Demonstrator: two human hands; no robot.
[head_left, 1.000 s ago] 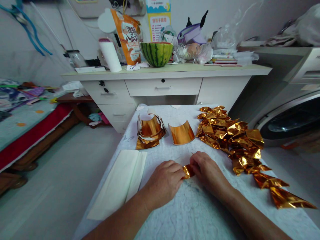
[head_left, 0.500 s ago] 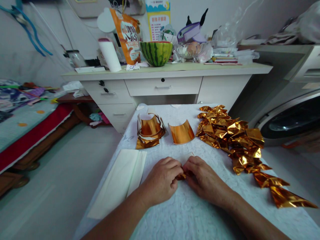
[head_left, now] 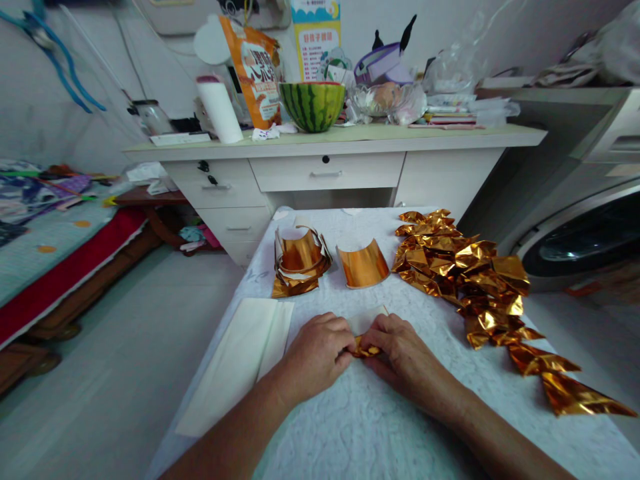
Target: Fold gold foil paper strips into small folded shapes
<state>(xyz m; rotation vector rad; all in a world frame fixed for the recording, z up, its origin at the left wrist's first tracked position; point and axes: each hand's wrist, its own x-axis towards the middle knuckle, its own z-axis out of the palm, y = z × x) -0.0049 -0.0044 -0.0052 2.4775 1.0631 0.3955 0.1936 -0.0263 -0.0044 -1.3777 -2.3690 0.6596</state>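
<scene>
Between my hands is a small piece of gold foil paper [head_left: 366, 348], rolled or folded, over the cloth-covered table. My left hand [head_left: 323, 350] pinches its left end, and my right hand [head_left: 397, 347] grips its right end. Behind the fingers a pale sheet edge [head_left: 364, 320] shows; most of it is hidden. Farther back stand a curved gold sheet [head_left: 363, 265] and a stack of curled gold sheets [head_left: 300, 257]. Folded gold foil pieces [head_left: 450, 260] lie heaped along the right side. Left of my hands rests a stack of pale paper [head_left: 235, 363].
A white desk [head_left: 327, 175] stands past the table's far edge, holding a cut watermelon [head_left: 313, 108], an orange pouch [head_left: 255, 77] and a paper roll [head_left: 220, 110]. A washing machine [head_left: 585, 200] is at the right. At the left is a bed [head_left: 60, 253].
My hands have moved slightly apart, uncovering more of the gold foil paper between them and the pale sheet behind. The other things stay where they were.
</scene>
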